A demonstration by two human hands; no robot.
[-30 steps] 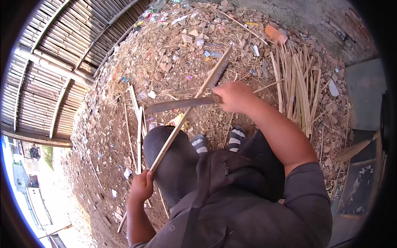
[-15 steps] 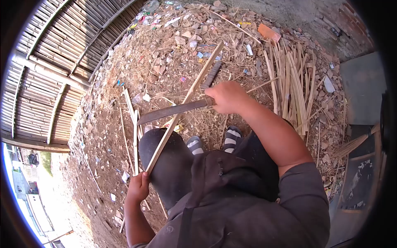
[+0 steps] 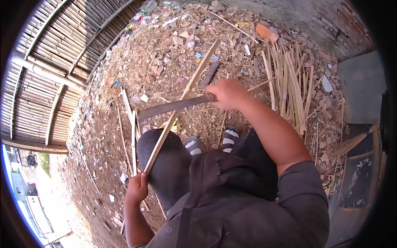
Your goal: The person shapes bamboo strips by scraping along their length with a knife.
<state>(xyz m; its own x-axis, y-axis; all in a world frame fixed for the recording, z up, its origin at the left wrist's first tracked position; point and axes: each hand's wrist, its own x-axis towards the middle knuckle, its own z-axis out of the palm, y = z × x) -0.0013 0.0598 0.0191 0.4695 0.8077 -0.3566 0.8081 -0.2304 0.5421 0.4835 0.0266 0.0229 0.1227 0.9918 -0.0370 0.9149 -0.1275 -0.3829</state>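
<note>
My left hand [image 3: 137,188] is closed around the lower end of a long, pale bamboo strip [image 3: 195,78]. The strip slants up and away past my bent knee [image 3: 159,144], its far end above the littered ground. My right hand [image 3: 228,95] grips the handle of a machete [image 3: 165,108]. Its dark blade points left and crosses the strip near the middle, overlapping it in this view. Just beyond my right hand, a dark ribbed handle [image 3: 211,74] lies on the ground.
A pile of split bamboo strips [image 3: 291,82] lies at the right, near an orange brick piece [image 3: 266,32]. More strips [image 3: 133,140] lie left of my knee. A bamboo-slat wall [image 3: 49,74] stands at the left, a rough wall [image 3: 306,20] at the back right.
The machete has moved slightly to the right against the strip, its blade tip rising a little. My left hand keeps its hold on the strip, and the view has shifted slightly.
</note>
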